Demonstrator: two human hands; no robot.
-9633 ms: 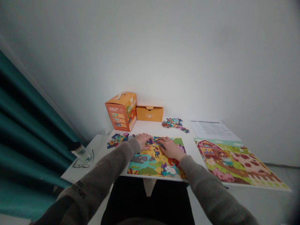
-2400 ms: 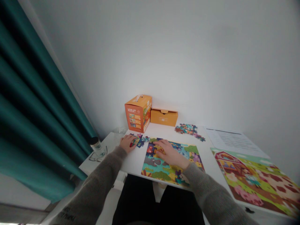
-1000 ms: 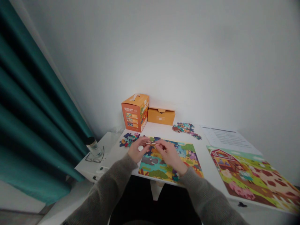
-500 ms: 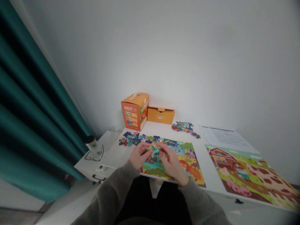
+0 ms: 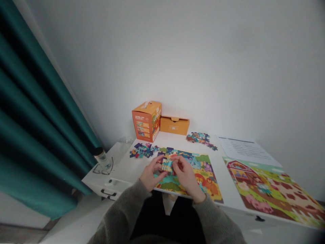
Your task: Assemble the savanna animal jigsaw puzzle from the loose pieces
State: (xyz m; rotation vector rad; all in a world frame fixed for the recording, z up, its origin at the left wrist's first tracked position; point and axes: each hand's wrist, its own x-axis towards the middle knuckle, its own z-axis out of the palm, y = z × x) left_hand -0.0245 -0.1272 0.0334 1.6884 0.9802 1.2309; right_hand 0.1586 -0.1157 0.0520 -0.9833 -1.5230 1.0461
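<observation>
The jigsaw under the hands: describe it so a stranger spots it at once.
Start from the white table. Across its near part, beneath the left hand and right hand, lies the colourful jigsaw. Orange lions set it apart from the farm picture to its right, which shows a red barn.

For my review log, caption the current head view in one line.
Left hand and right hand hold a bit of puzzle over an animal jigsaw.

Two hands (image 5: 151, 173) (image 5: 186, 176). Under grip: one animal puzzle (image 5: 204, 169). Beyond: two piece heaps (image 5: 142, 151) (image 5: 200, 137), two orange cartons (image 5: 146, 122) (image 5: 175, 126). Right: one farm picture (image 5: 270, 189). Left: one jar (image 5: 103, 161), one eyeglasses (image 5: 105, 173).
</observation>
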